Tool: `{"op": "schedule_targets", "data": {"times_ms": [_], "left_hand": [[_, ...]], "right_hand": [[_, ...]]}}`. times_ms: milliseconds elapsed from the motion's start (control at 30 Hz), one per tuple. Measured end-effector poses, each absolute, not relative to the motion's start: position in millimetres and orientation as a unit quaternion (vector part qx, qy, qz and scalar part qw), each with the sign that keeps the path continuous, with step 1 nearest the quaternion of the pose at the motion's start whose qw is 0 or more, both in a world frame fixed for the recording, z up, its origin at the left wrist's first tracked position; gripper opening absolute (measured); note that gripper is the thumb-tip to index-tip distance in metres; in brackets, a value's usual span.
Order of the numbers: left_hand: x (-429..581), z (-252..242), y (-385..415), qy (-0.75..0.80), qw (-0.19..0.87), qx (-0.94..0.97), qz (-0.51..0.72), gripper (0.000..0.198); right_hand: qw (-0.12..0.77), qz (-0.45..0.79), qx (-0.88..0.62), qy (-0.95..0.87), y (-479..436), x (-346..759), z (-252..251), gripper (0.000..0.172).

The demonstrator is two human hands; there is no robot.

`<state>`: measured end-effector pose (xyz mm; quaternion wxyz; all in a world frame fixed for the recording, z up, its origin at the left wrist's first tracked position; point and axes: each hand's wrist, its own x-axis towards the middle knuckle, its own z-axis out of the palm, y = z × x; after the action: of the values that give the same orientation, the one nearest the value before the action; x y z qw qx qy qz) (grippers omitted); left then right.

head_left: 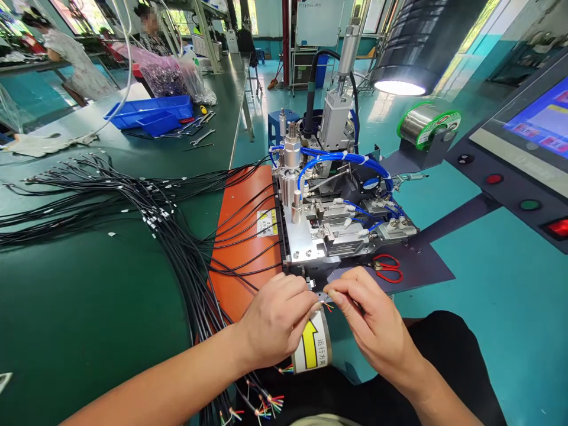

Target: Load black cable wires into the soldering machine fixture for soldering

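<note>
My left hand (277, 316) and my right hand (364, 310) meet in front of a small soldering machine (337, 219). Both pinch the stripped end of a thin cable, whose coloured wire tips (327, 306) show between the fingertips. Just below the hands sits a cylinder with a white label and yellow arrow (313, 349). A thick fan of black cables (177, 236) runs from the left across the orange plate (242, 248) toward my left hand. More stripped cable ends (266, 405) hang by my left forearm.
Red-handled snips (389, 269) lie right of the machine. A solder spool (428, 121), a lit lamp (399, 87) and a control panel with screen and buttons (528, 160) stand at the right. Blue bins (153, 112) and tools lie on the far green bench; other people sit at the back left.
</note>
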<state>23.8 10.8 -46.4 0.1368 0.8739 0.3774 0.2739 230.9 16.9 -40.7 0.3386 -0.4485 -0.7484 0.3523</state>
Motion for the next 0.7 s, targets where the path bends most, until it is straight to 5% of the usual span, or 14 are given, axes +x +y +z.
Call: {"op": "schedule_targets", "data": {"times_ms": [700], "left_hand": [[25.3,-43.3,10.2,0.392,0.146,0.862,0.285,0.025]], "right_hand": [[0.292,0.518,-0.465,-0.656,16.7,235.2,-40.8,0.030]]}}
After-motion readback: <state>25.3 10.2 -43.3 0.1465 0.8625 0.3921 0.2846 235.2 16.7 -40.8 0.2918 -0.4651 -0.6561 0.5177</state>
